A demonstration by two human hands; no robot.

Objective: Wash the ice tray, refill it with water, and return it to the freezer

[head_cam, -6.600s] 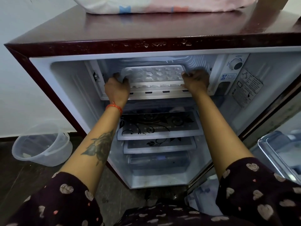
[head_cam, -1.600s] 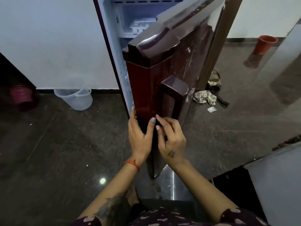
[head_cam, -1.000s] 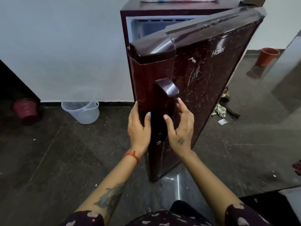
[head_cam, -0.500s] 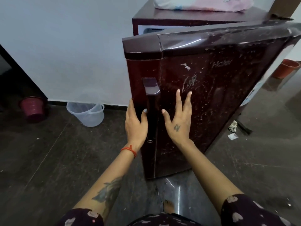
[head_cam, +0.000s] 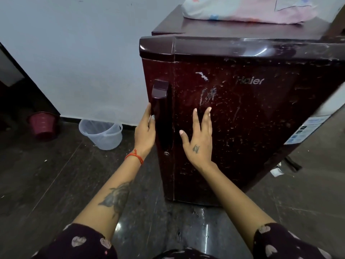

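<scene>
A small dark red fridge (head_cam: 261,118) stands before me with its door shut against the cabinet. The ice tray is out of sight behind the door. My left hand (head_cam: 145,131) lies flat with straight fingers against the door's left edge, beside the vertical handle (head_cam: 161,113). My right hand (head_cam: 199,141) is spread open on the door front, fingers pointing up.
A clear plastic bucket (head_cam: 101,134) stands on the dark floor by the white wall, left of the fridge. A maroon pot (head_cam: 43,125) sits further left. A pink and white cloth (head_cam: 248,10) lies on the fridge top. Scraps (head_cam: 278,171) lie on the floor at the right.
The tray was set in the freezer compartment with both hands. Since then the door has swung from half open to shut, with both hands flat on it.
</scene>
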